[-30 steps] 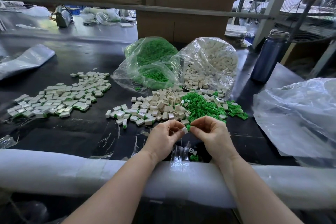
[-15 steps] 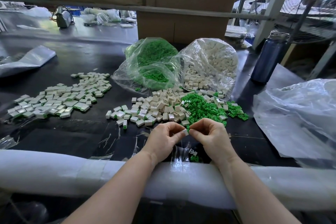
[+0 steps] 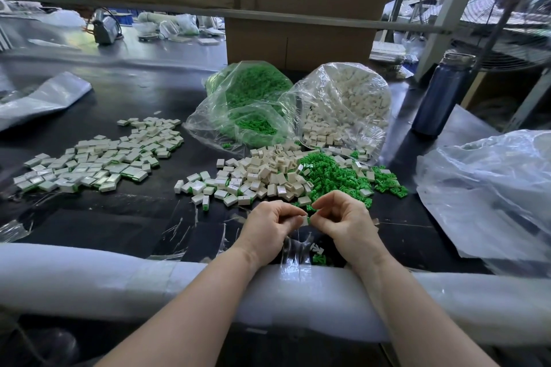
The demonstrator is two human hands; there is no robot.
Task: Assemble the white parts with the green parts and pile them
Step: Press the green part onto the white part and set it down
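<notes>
My left hand [image 3: 269,228] and my right hand [image 3: 343,222] meet fingertip to fingertip over the dark table, near its front edge. Between them they pinch one small white part [image 3: 305,220] with a sliver of green at its right side. Just beyond lie a heap of loose white parts [image 3: 262,173] and a heap of loose green parts [image 3: 334,176]. A spread pile of assembled white-and-green pieces [image 3: 98,158] lies at the left. Behind the heaps stand a clear bag of green parts [image 3: 253,104] and a clear bag of white parts [image 3: 346,104].
A white foam roll [image 3: 89,280] pads the table's front edge. A dark blue bottle [image 3: 441,95] stands at the back right, and crumpled clear plastic [image 3: 489,188] fills the right side. Cardboard boxes [image 3: 298,9] rise behind the bags. A few green parts [image 3: 318,256] lie under my hands.
Both hands have stayed in the same spot, fingers working slightly on the white part pinched between them. Nothing else on the table has moved.
</notes>
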